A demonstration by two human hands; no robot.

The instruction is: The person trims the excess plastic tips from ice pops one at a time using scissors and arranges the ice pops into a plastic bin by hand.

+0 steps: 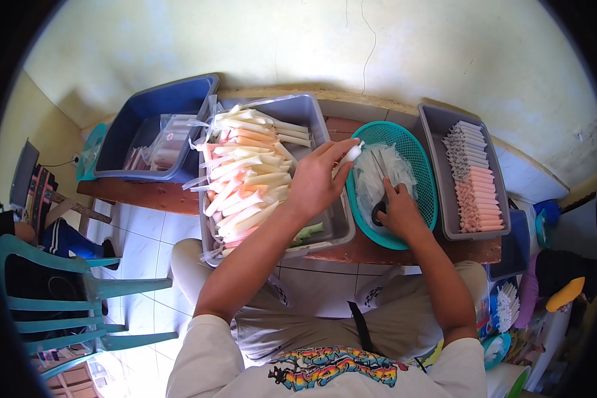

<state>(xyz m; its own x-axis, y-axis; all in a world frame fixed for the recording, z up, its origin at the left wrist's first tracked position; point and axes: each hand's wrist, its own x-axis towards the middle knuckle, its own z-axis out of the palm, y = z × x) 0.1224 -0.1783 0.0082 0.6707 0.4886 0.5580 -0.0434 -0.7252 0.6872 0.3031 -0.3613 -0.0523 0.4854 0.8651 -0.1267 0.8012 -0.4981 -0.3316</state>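
My left hand [320, 178] is closed around a white ice pop in a plastic sleeve [353, 153], whose end sticks out past the fingertips. In my right hand [399, 211] is a pair of scissors [379, 162], its black handle near my palm and its blades pointing away from me. The scissors are over a teal oval basket [434, 199] with clear plastic scraps [398, 166] inside. Beneath my left forearm stands a grey tub [318, 113], holding many white, yellow and pink ice pops [249, 176] in a heap and a few green ones [308, 231].
At the right, another grey tub [434, 126] holds rows of pink and white wrapped sticks [474, 179]. A blue tub [123, 126] with packed bags [172, 139] stands at the left. All rest on a low wooden bench [152, 194]. A green plastic chair [53, 259] and another person [79, 239] are at the left.
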